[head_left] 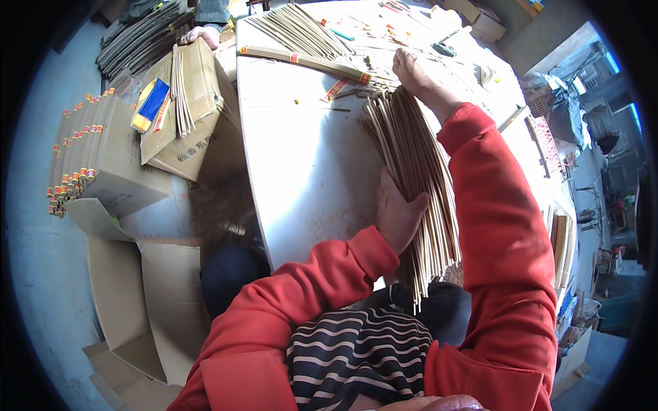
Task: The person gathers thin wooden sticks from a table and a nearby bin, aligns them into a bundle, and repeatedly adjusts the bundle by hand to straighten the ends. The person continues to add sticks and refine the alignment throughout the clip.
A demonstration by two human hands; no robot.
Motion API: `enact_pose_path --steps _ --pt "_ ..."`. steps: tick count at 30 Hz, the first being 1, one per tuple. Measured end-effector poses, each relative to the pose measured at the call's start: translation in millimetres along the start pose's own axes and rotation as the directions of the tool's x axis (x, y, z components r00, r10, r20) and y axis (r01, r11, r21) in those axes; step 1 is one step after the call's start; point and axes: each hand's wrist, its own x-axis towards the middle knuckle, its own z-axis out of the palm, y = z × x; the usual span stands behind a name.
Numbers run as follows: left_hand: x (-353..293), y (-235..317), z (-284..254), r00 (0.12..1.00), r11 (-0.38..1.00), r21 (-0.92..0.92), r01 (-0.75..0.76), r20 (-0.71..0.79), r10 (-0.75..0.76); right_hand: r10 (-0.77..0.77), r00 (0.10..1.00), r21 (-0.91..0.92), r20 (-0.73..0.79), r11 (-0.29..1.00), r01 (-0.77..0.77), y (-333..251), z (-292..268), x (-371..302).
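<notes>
A large loose bundle of thin brown incense sticks (419, 175) lies lengthwise before me, its near ends jutting past the table's near edge. My left hand (399, 214) grips the bundle's left side, thumb across the top and fingers along the edge. Just beyond the bundle's far end is my right hand (409, 68), fingers curled in; whatever they may hold is hidden. A slim wrapped bundle (301, 60) with red and yellow bands lies across the table to the left of my right hand. Behind it, more loose sticks (298, 31) are fanned out.
The white table (295, 157) carries scissors (444, 50) and paper scraps at the far side. Left stand a carton (205, 130) with sticks and a blue-yellow packet on top, stacked banded bundles (82, 151), and an open carton (164, 294). Another person's hand (201, 35) rests at the far left.
</notes>
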Motion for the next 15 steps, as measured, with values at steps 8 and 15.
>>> enact_pose_path --steps 8,15 --pt "1.2 -6.3 3.7 1.000 1.000 -0.020 0.010 0.018 -0.010 0.280 0.339 0.394 0.898 -0.172 -0.903 26.7 -25.7 25.8" --pt "0.0 -3.3 3.6 0.999 1.000 0.013 -0.016 -0.039 0.017 0.234 0.073 0.243 0.970 -0.889 -0.389 46.0 -31.8 41.9"
